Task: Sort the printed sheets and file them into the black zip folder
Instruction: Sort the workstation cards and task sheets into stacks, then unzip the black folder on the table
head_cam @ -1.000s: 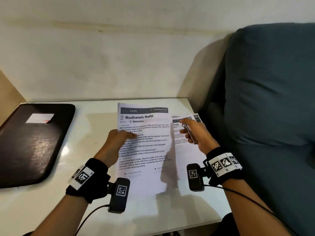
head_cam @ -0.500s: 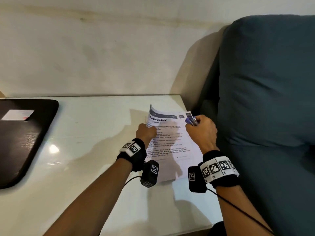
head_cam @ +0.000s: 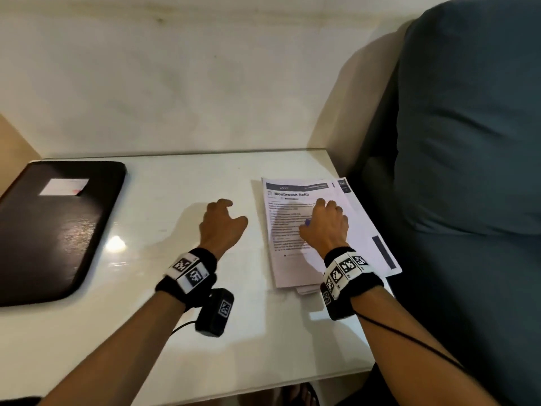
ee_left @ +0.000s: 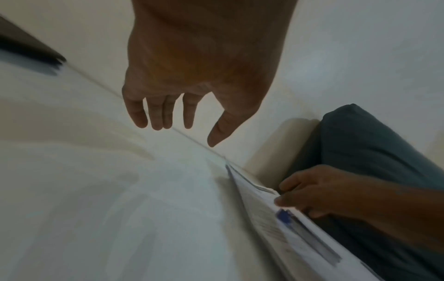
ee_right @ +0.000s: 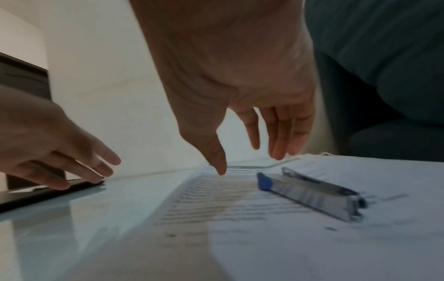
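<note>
Right hand (ee_right: 230,76) hangs over the printed sheets (head_cam: 295,244), fingers (ee_right: 278,136) loosely extended downward, holding nothing; whether the tips meet the paper cannot be told. Only the right wrist view shows what lies beneath: a small metal clip-like tool with a blue end (ee_right: 310,194), flat on the top page. From the head view just a blue speck of it peeks out beside the hand. Left hand (head_cam: 222,224) is spread and empty above bare table (head_cam: 164,206); its wrist view confirms relaxed, parted fingers (ee_left: 156,114), though the frame is motion-blurred.

Sheets lie in a loose, fanned pile at the table's right edge, top page headed "Mouthwash Refill"; smaller print unreadable. Black zip folder (head_cam: 52,227) lies flat at far left, well apart, glossy, rounded corners, white label; its left side is cut off. Table top is white, reflective. Dark teal cushion (head_cam: 468,171) beside the pile.
</note>
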